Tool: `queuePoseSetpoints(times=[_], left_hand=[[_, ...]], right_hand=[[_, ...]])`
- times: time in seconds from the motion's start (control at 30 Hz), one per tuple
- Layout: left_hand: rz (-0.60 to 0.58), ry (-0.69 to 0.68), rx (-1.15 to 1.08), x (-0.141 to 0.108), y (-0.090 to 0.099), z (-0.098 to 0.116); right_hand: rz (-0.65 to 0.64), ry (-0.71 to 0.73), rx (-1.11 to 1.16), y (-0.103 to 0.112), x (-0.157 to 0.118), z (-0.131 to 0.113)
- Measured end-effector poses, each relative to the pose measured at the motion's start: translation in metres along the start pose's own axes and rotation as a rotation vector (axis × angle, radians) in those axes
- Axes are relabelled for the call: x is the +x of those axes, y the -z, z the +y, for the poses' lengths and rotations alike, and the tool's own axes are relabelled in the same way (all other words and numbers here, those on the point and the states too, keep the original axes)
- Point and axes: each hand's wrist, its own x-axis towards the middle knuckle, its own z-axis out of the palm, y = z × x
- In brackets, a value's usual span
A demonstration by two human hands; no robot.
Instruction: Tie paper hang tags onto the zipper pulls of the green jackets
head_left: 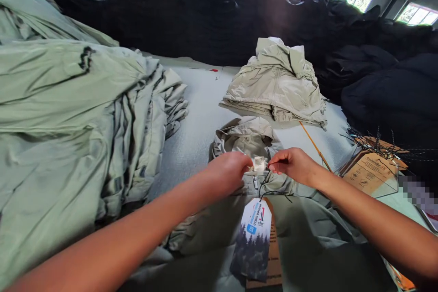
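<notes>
My L hand (226, 173) pinches jacket (301, 223) by label (259, 164); R hand (294, 166) narrow on black cord (273, 191), hang tag (255, 237) at 6 o'clock.

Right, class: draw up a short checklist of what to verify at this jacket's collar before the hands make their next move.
1. Black cord runs to the hang tag: ok.
2. Right hand has the cord between its fingertips: ok.
3. Left hand is against the white neck label: ok, though whether it grips the label cannot be seen: cannot tell.
4. Print on the label is readable: cannot tell, too small.
5. Sage-green jacket lies smooth at the collar: not ok, it is bunched.
</notes>
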Motion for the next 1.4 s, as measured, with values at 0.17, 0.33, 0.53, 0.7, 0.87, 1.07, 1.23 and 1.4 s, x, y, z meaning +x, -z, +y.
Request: queuePoseSetpoints(times=[0.17, 0.33, 0.53, 0.7, 0.87, 1.07, 1.23, 1.4], left_hand=[[-0.022, -0.007, 0.116, 0.031, -0.018, -0.010], [0.002, -0.018, 0.007, 0.035, -0.032, -0.023], [0.020, -0.116, -0.186, 0.027, -0.030, -0.023], [-0.090, -0.202, -0.174, 0.022, -0.029, -0.022], [-0.154, -0.276, -0.070, 0.017, -0.031, -0.026], [-0.105, -0.158, -0.115, 0.019, -0.035, -0.023], [-0.043, 0.001, -0.115, 0.021, -0.037, -0.021], [-0.023, -0.006, -0.074, 0.023, -0.041, -0.024]], right_hand=[[0.115, 0.105, -0.097, -0.013, 0.008, 0.016], [0.124, 0.082, 0.163, -0.021, 0.008, 0.023], [0.076, -0.077, 0.391, -0.015, 0.004, 0.015], [-0.005, -0.154, 0.511, -0.009, -0.003, 0.010], [-0.013, -0.160, 0.479, -0.014, -0.005, 0.010], [0.037, -0.040, 0.200, -0.030, 0.000, 0.017], [0.093, 0.025, 0.009, -0.037, 0.000, 0.023], [0.108, 0.047, -0.152, -0.039, -0.003, 0.020]])
